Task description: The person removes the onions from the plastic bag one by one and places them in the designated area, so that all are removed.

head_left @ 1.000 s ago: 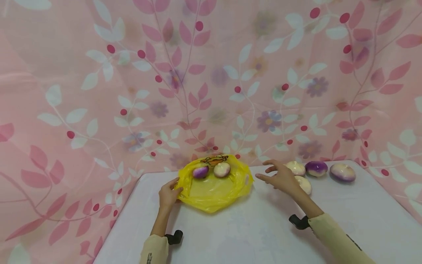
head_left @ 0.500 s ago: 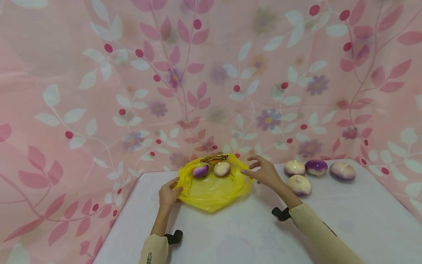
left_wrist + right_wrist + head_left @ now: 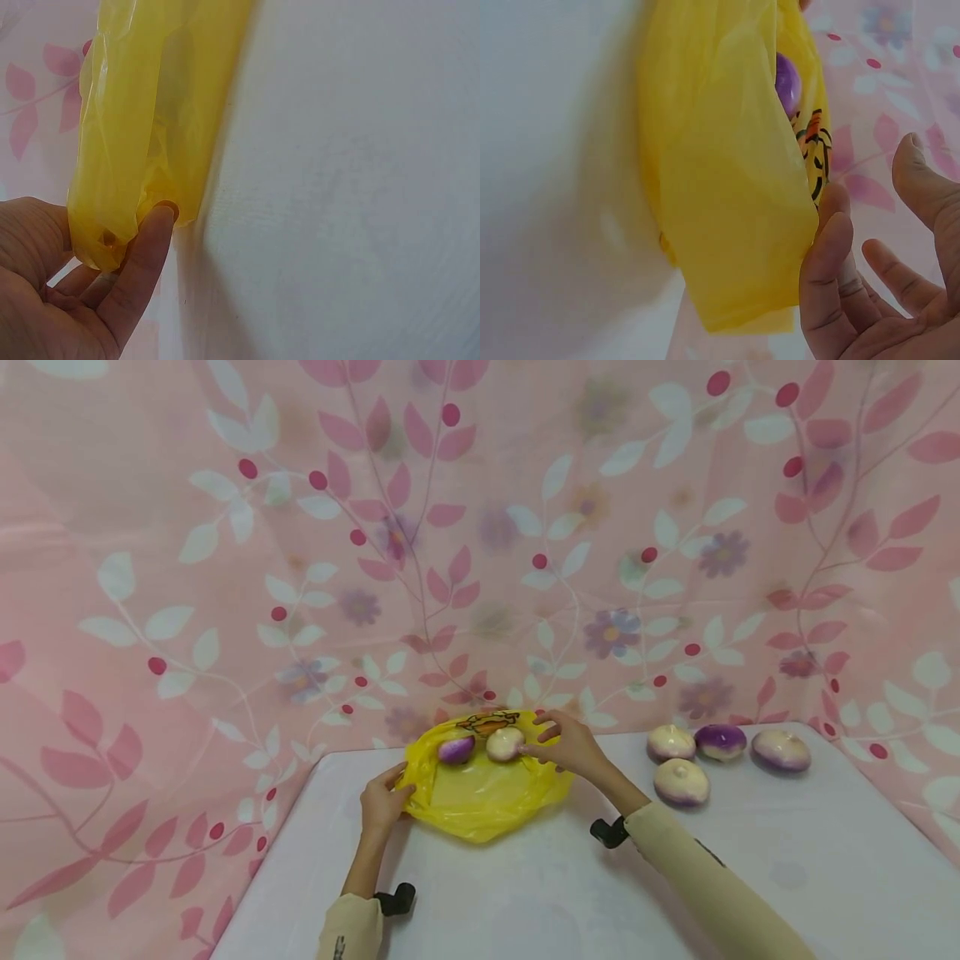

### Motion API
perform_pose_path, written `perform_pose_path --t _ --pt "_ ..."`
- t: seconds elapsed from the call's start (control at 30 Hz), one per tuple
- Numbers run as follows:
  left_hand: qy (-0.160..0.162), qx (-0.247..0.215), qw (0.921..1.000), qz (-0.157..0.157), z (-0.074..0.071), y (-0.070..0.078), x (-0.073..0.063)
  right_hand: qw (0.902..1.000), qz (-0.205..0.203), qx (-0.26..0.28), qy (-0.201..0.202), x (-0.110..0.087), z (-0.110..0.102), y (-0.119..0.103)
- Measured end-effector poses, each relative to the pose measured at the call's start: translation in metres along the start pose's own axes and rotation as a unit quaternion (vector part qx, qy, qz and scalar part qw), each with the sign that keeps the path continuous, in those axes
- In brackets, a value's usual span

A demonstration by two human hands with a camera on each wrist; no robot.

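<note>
A yellow plastic bag (image 3: 480, 825) lies with its mouth spread toward me. Inside it are a purple turnip (image 3: 456, 750) and a whitish turnip (image 3: 505, 744). My left hand (image 3: 384, 797) pinches the bag's left rim; in the left wrist view the film (image 3: 124, 165) sits between thumb and fingers. At the right rim, my right hand (image 3: 572, 747) reaches over the opening with spread, bent fingers and holds nothing. One of its fingertips comes close to the whitish turnip. In the right wrist view, the right hand's fingers (image 3: 826, 262) overlap the bag's edge, with the purple turnip (image 3: 786, 84) partly hidden.
Several more turnips stand right of the bag on the white table (image 3: 525, 893): a whitish one (image 3: 671, 743), a purple one (image 3: 720, 742), a large pale one (image 3: 782, 751) and a nearer one (image 3: 682, 782). Behind the table hangs a floral pink curtain (image 3: 487, 568).
My right hand has moved left from beside the loose turnips to over the bag's right rim. My left hand keeps its grip, and the turnips have stayed put.
</note>
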State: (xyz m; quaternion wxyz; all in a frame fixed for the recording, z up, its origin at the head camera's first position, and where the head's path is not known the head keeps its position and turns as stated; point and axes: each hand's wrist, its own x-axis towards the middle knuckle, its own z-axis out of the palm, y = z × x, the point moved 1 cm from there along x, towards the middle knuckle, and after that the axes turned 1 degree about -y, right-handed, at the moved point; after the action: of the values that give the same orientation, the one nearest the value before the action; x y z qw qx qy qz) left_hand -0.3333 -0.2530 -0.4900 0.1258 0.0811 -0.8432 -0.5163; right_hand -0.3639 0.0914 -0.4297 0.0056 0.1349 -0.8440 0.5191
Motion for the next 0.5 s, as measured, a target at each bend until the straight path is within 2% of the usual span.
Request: perform_pose_path --t 0.23,0.5 --pt "-0.004 0.005 1.0 -0.002 0.001 -0.002 0.001 0.9995 0.002 0.023 -0.022 0.012 0.009 0.0" --pt "-0.005 0.005 1.0 -0.003 0.001 -0.002 0.0 0.9982 0.032 0.036 -0.036 0.023 0.02 0.01"
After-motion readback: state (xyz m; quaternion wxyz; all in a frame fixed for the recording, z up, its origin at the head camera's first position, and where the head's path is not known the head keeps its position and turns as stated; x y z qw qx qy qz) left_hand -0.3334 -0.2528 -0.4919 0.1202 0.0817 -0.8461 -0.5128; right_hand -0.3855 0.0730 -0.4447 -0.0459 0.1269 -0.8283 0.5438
